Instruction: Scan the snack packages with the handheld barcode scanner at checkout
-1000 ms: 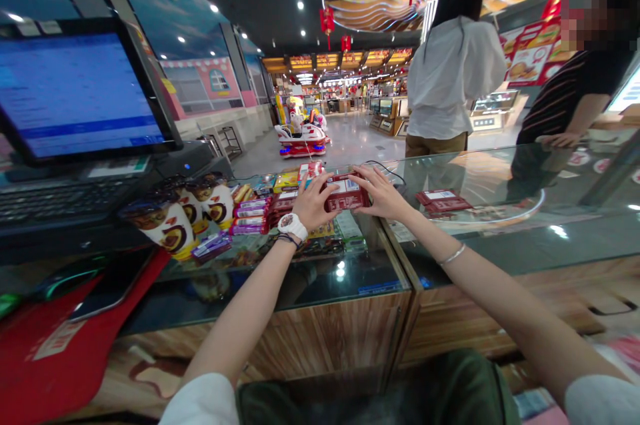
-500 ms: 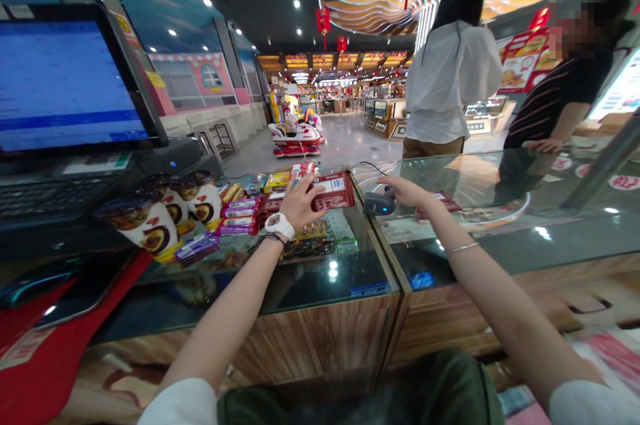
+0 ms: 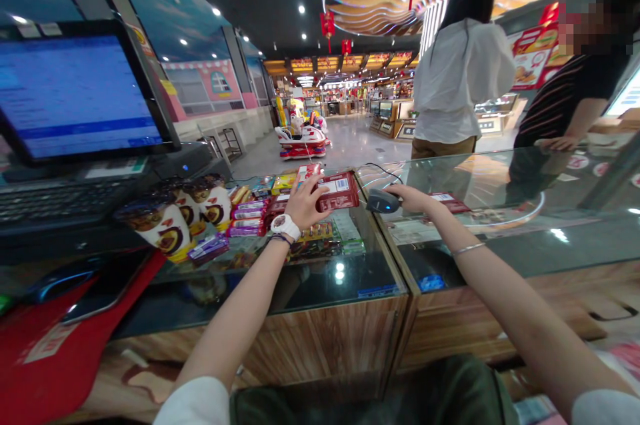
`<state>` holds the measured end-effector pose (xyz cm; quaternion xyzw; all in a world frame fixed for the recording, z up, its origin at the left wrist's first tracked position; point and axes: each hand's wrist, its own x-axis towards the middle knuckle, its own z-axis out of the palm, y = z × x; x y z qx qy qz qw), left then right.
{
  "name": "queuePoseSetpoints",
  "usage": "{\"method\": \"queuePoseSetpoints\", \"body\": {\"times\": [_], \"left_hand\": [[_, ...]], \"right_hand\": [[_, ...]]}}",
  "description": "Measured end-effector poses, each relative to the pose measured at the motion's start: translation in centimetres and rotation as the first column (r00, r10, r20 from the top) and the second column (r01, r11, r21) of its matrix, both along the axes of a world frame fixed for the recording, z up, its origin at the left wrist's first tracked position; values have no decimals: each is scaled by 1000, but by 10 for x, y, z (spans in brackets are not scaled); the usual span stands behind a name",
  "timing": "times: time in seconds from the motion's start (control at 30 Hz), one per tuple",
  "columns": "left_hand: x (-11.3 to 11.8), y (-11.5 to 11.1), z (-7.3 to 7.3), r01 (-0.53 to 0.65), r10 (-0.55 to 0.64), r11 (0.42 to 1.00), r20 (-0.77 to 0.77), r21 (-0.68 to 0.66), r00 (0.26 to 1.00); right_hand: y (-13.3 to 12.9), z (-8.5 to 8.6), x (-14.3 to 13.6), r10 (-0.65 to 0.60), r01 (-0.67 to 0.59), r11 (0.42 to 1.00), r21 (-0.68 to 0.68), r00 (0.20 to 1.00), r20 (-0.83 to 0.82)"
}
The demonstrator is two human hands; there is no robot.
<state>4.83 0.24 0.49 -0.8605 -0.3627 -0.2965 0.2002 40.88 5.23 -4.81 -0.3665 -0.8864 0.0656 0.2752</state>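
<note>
My left hand (image 3: 306, 204), with a white watch on its wrist, grips a dark red flat snack packet (image 3: 341, 190) by its left end. A white barcode label faces up on the packet. My right hand (image 3: 414, 198) is closed around the handle of a black barcode scanner (image 3: 383, 201), which shows a small blue light. The scanner's head points left at the packet, with a small gap between them. Beneath the left hand lie purple-wrapped snack bars (image 3: 249, 217) and other colourful packets. Another dark red packet (image 3: 449, 202) lies on the glass beyond my right wrist.
A monitor (image 3: 85, 92) and keyboard (image 3: 45, 202) stand on the left. Several snack cups (image 3: 167, 232) sit beside them, near a phone (image 3: 107, 285) on a red mat (image 3: 45, 372). Two people (image 3: 457, 85) stand beyond the glass counter (image 3: 505, 228).
The view has shifted slightly, moving the scene a little to the right. The scanner's angle has changed slightly in my right hand. My left hand keeps hold of the packet.
</note>
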Motion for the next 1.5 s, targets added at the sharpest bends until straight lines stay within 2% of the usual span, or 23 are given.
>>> {"method": "queuePoseSetpoints", "body": {"times": [0.23, 0.47, 0.7, 0.87, 1.03, 1.3, 1.5], "left_hand": [[-8, 4, 3, -20, 18, 999, 57, 40, 998], [-10, 4, 4, -36, 33, 998, 60, 48, 998], [-16, 5, 6, -54, 52, 996, 43, 68, 998], [-20, 9, 3, -65, 61, 995, 56, 70, 997], [-21, 9, 3, -65, 61, 996, 59, 60, 996], [-19, 7, 6, -67, 64, 997, 63, 43, 996], [-20, 8, 5, -72, 70, 997, 62, 29, 996]], "right_hand": [[-17, 24, -12, -67, 109, 977, 183, 972, -225], [-51, 42, -42, -189, 274, 945, 178, 904, -384], [-72, 49, -66, -238, 271, 949, 159, 951, -199], [-78, 51, -74, -279, 286, 949, 129, 958, -69], [-79, 52, -73, -294, 301, 945, 128, 953, -67], [-68, 45, -67, -228, 246, 956, 162, 966, -122], [-69, 43, -67, -223, 237, 965, 113, 967, -124]]}}
